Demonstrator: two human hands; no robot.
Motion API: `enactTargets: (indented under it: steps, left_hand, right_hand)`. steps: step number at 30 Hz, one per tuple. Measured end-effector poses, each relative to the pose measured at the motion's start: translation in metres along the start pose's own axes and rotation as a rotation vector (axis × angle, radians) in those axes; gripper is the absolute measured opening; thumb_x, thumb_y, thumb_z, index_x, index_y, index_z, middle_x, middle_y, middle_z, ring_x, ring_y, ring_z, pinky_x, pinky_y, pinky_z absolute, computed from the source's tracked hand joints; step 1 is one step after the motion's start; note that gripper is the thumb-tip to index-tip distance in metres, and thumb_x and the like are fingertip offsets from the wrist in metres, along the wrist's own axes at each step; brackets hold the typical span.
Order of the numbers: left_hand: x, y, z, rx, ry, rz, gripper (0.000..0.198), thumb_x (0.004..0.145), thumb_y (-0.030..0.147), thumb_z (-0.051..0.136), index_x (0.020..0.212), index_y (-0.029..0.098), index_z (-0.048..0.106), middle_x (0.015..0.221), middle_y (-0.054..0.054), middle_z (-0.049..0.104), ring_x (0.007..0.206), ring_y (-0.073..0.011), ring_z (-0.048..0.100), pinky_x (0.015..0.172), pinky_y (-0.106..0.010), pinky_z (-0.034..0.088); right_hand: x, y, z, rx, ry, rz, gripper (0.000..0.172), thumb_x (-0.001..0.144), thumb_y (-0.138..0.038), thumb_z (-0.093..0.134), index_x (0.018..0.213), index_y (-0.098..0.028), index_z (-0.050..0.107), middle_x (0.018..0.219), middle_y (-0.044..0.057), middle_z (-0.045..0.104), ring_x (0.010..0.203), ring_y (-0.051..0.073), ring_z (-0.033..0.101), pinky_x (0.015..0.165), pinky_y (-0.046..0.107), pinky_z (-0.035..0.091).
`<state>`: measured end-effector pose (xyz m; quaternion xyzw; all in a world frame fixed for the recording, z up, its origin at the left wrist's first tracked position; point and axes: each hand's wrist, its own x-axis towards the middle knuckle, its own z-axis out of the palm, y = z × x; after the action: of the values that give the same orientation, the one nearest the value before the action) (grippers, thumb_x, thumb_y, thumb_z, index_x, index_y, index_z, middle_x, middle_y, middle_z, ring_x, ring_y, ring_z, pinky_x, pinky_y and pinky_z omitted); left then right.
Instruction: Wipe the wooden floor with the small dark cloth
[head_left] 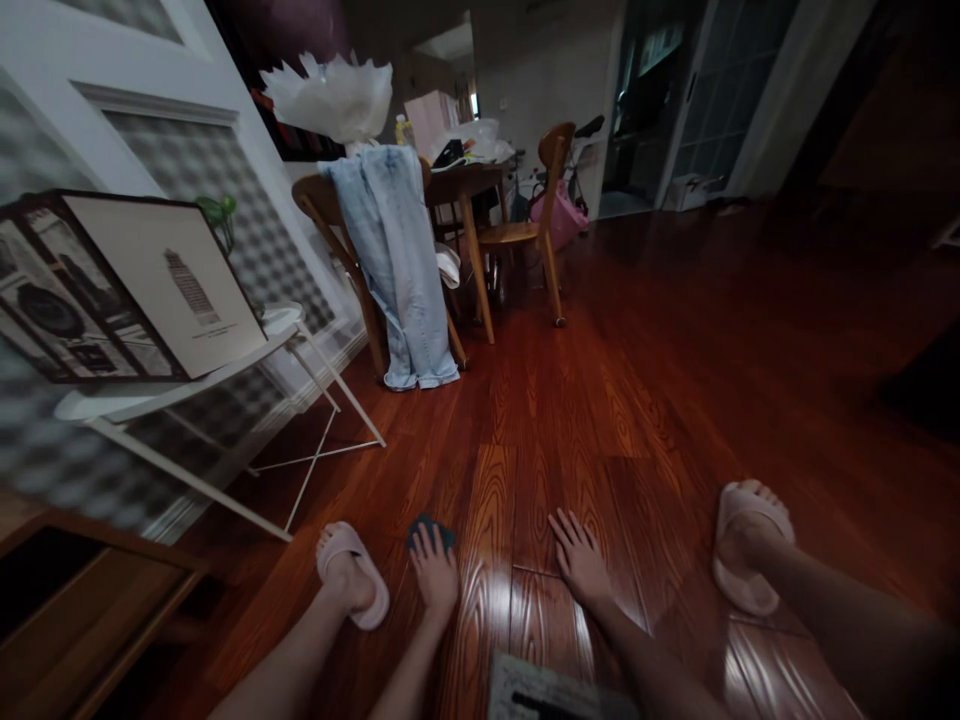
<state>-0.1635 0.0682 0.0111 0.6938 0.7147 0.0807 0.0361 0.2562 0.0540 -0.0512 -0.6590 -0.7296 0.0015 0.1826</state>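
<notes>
My left hand [435,578] lies flat on a small dark teal cloth [446,535], its fingers stretched out over it. Part of the cloth shows around the fingertips; the rest is hidden under the hand. To the right, my right hand [583,562] rests palm down on the glossy reddish-brown wood floor [501,480], fingers apart, with nothing in it. Both hands are between my feet, which wear a pale pink slipper [379,590] on the left and a matching slipper [750,588] on the right.
A grey object [551,690] with a dark slot sits at the bottom edge. On the left, a white side table [285,322] bears a large printed box [161,290]. Ahead are a chair draped with jeans [394,260], a table [469,180] and another chair [551,200].
</notes>
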Motion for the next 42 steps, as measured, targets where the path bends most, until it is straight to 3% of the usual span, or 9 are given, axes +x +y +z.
enactTargets:
  steps: [3,7,12,15,18,22,26,31,42]
  left_hand:
    - [-0.009,0.029,0.014,-0.057,-0.039,0.171,0.041,0.093,0.048,0.058,0.130,0.029,0.059,0.145,-0.008,0.055,0.128,-0.0245,0.054,0.107,-0.052,0.049]
    - [-0.029,0.109,0.051,-0.146,-0.066,0.380,0.042,0.092,0.047,0.061,0.128,0.025,0.059,0.137,-0.009,0.059,0.117,-0.0226,0.060,0.100,-0.049,0.055]
    - [-0.045,0.199,0.075,-0.223,-0.086,0.476,0.057,0.094,0.045,0.054,0.148,0.032,0.045,0.163,-0.007,0.038,0.147,-0.0301,0.038,0.119,-0.059,0.037]
    - [-0.020,0.182,0.055,-0.175,-0.038,0.291,0.059,0.095,0.036,0.043,0.154,0.032,0.036,0.167,-0.002,0.029,0.154,-0.0254,0.026,0.127,-0.055,0.024]
    - [0.018,0.121,0.022,-0.061,0.041,-0.056,0.055,0.094,0.031,0.040,0.148,0.027,0.048,0.163,-0.004,0.038,0.151,-0.0227,0.033,0.127,-0.047,0.023]
    - [0.057,0.048,-0.001,-0.020,0.131,-0.372,0.059,0.095,0.030,0.031,0.148,0.010,0.046,0.163,-0.020,0.033,0.151,-0.0346,0.032,0.123,-0.059,0.027]
    - [0.088,0.041,0.008,-0.036,0.200,-0.620,0.063,0.095,0.032,0.026,0.152,0.008,0.038,0.162,-0.026,0.032,0.151,-0.0411,0.030,0.116,-0.069,0.031]
    - [0.125,0.097,0.031,-0.066,0.170,-0.575,0.066,0.096,0.037,0.028,0.155,0.007,0.032,0.164,-0.027,0.025,0.152,-0.0427,0.024,0.117,-0.072,0.026]
    - [0.136,0.309,0.084,-0.141,-0.133,0.271,0.068,0.093,0.048,0.044,0.155,0.021,0.036,0.169,-0.010,0.020,0.157,-0.0306,0.016,0.129,-0.054,0.013]
  right_hand:
    - [0.000,-0.001,-0.001,-0.001,0.006,0.000,0.057,0.097,-0.022,0.028,0.151,-0.028,0.046,0.162,0.001,0.040,0.152,0.021,0.027,0.122,0.048,0.025]
    - [0.001,0.001,0.001,-0.006,0.005,-0.011,0.057,0.097,-0.022,0.029,0.151,-0.029,0.046,0.161,0.002,0.041,0.151,0.021,0.029,0.121,0.048,0.028]
    - [0.000,0.000,-0.001,-0.022,0.002,-0.005,0.058,0.097,-0.022,0.029,0.152,-0.030,0.044,0.161,0.001,0.040,0.151,0.021,0.030,0.120,0.047,0.030]
    - [0.000,-0.001,-0.002,-0.021,-0.007,0.000,0.057,0.098,-0.022,0.029,0.153,-0.030,0.044,0.162,0.001,0.040,0.152,0.021,0.029,0.121,0.047,0.028]
    - [-0.001,0.000,-0.001,-0.016,-0.009,0.001,0.057,0.098,-0.024,0.030,0.153,-0.030,0.042,0.162,0.000,0.039,0.152,0.021,0.027,0.122,0.047,0.026]
    - [-0.004,0.001,0.004,-0.016,-0.009,-0.005,0.060,0.098,-0.023,0.031,0.157,-0.031,0.033,0.164,0.000,0.034,0.154,0.021,0.023,0.123,0.049,0.024]
    - [-0.007,0.001,0.003,-0.021,-0.036,-0.001,0.061,0.098,-0.023,0.031,0.159,-0.032,0.028,0.166,-0.001,0.031,0.153,0.022,0.024,0.123,0.049,0.024]
    - [-0.007,-0.003,-0.006,-0.024,-0.082,0.023,0.062,0.096,-0.023,0.032,0.158,-0.032,0.031,0.166,-0.002,0.030,0.153,0.022,0.026,0.122,0.049,0.025]
    - [-0.010,0.027,-0.002,-0.048,-0.082,-0.006,0.070,0.083,-0.031,0.048,0.152,-0.037,0.044,0.162,-0.006,0.038,0.155,0.032,0.016,0.121,0.058,0.019]
